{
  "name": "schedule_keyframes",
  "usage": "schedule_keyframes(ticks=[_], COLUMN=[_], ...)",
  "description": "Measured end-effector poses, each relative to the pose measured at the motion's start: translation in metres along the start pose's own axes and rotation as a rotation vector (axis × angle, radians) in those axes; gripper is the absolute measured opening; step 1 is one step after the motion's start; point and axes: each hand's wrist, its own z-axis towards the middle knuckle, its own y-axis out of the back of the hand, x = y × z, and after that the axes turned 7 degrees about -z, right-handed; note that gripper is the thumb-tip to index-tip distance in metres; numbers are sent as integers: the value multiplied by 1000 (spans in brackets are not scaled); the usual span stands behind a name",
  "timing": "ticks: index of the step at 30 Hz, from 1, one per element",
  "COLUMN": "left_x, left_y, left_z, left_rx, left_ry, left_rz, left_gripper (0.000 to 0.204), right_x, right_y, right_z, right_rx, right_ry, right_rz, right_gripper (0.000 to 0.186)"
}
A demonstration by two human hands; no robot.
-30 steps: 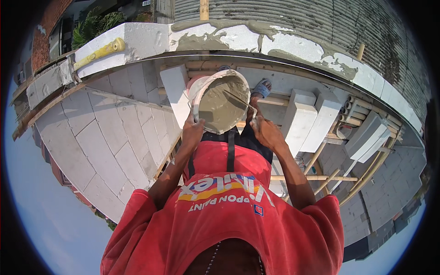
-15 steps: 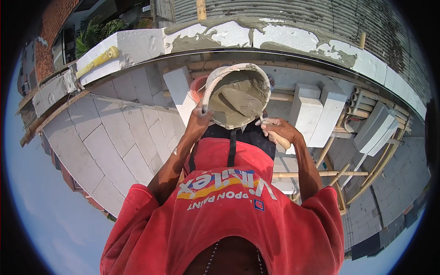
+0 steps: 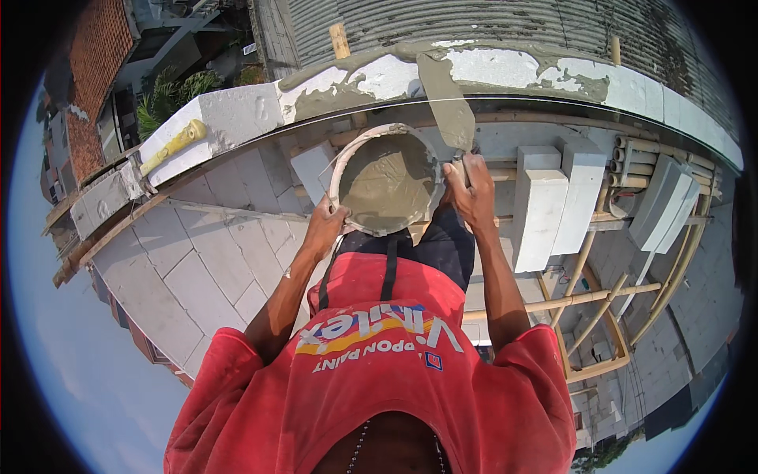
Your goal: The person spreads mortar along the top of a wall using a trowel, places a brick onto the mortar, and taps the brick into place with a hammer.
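My left hand (image 3: 326, 221) is closed on the rim of a round bucket (image 3: 339, 178), tilted so its inside shows. Wet grey mortar (image 3: 387, 186) lies in the bucket. To its right, my right hand (image 3: 474, 193) is wrapped round the handle of a trowel (image 3: 450, 107). The trowel's mortar-coated blade points away from me, its tip over the top of the white block wall (image 3: 497, 69). Patches of grey mortar (image 3: 320, 101) cover parts of that wall top. A taut white string (image 3: 371, 112) runs along the wall's near side.
A yellow tool (image 3: 175, 144) lies on the wall at the left. White blocks (image 3: 541, 205) are stacked below at the right, beside bamboo poles (image 3: 584, 296). Beyond the wall is a corrugated roof (image 3: 474, 22).
My right hand has lifted the trowel out of the bucket and swung its blade forward to the wall top. The bucket has shifted slightly left and down, still in my left hand.
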Motion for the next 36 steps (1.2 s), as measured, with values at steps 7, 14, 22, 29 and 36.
schedule_keyframes(ticks=[7, 14, 22, 29, 36], left_x=[11, 20, 30, 17, -58], left_y=[36, 46, -18, -107, -185], left_z=[2, 12, 40, 43, -26], left_rx=[-22, -33, -3, 169, 208], left_ry=[39, 91, -3, -322, -361], left_rz=[-13, 17, -16, 190, 623], left_gripper=[53, 52, 51, 61, 81], right_x=[-2, 7, -26, -8, -30], right_y=[-79, -18, 73, 122, 67], right_z=[-34, -64, -82, -91, -84], right_rx=[15, 85, -123, 532, 560], right_ry=[63, 37, -650, -791, -739], right_rz=[-108, -12, 195, 108, -131], right_gripper=[44, 36, 34, 39, 40])
